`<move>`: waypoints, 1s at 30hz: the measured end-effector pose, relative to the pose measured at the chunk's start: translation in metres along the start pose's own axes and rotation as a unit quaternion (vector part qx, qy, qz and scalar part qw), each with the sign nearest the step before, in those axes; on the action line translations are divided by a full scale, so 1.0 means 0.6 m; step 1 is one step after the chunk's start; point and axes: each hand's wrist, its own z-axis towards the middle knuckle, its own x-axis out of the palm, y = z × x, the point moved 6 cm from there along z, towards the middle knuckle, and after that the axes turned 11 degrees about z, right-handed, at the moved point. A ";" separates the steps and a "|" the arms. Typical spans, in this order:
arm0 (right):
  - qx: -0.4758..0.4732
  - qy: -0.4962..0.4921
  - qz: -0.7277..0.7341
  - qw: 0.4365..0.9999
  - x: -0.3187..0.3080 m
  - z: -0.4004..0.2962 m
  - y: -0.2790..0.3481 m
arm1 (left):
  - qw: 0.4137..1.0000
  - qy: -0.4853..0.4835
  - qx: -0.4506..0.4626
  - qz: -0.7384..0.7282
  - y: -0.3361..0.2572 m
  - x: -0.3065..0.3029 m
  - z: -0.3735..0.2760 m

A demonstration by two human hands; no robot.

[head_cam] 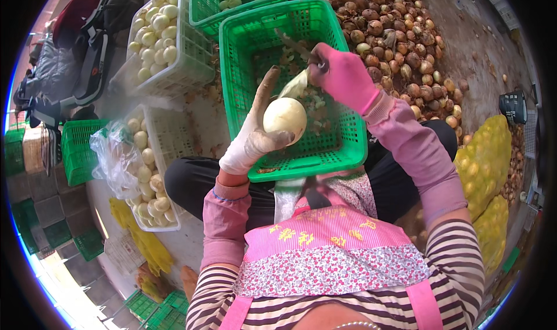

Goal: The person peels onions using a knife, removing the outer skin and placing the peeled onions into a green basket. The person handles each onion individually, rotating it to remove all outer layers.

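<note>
My left hand, in a stained white glove, holds a peeled pale onion above a green plastic crate. The thumb lies along the onion's lower side and the index finger points up. My right hand, in a pink glove, is closed around the handle of a knife, whose blade points up and to the left. A strip of pale onion skin hangs between the right hand and the onion. Skins and scraps lie in the bottom of the crate, which stands between my legs.
Unpeeled onions are heaped at upper right. White crates of peeled onions stand at left, the lower with a clear plastic bag beside it. Another green crate holds pale onions behind. Yellow net sacks lie at right.
</note>
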 end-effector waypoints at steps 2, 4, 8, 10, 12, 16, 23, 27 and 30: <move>0.060 0.004 -0.105 0.993 -0.009 0.021 -0.054 | 1.000 0.014 -0.006 0.009 0.007 0.000 0.002; 0.135 0.050 -0.050 0.988 -0.003 0.024 -0.085 | 0.999 0.005 0.002 0.046 0.008 -0.007 0.002; 0.254 0.180 0.431 0.847 0.039 -0.024 -0.023 | 0.942 -0.039 0.096 0.320 0.011 -0.009 0.001; 0.225 0.213 0.450 0.838 0.072 -0.040 -0.024 | 0.856 -0.025 0.159 0.492 -0.001 0.005 0.008; 0.222 0.215 0.504 0.807 0.093 -0.048 -0.019 | 0.849 -0.066 0.216 0.478 -0.016 -0.003 0.001; 0.209 0.144 0.600 0.759 0.054 -0.046 0.030 | 0.938 -0.179 0.229 0.186 -0.015 -0.027 -0.006; 0.144 0.131 0.451 0.871 0.057 -0.016 0.011 | 0.992 -0.093 0.060 -0.053 0.025 -0.018 0.002; 0.044 -0.013 0.266 0.963 0.002 0.015 0.018 | 0.981 -0.015 0.016 -0.192 0.028 -0.011 -0.001; 0.140 0.042 -0.032 0.989 -0.038 0.035 -0.022 | 0.965 0.030 0.045 -0.257 0.027 -0.007 0.004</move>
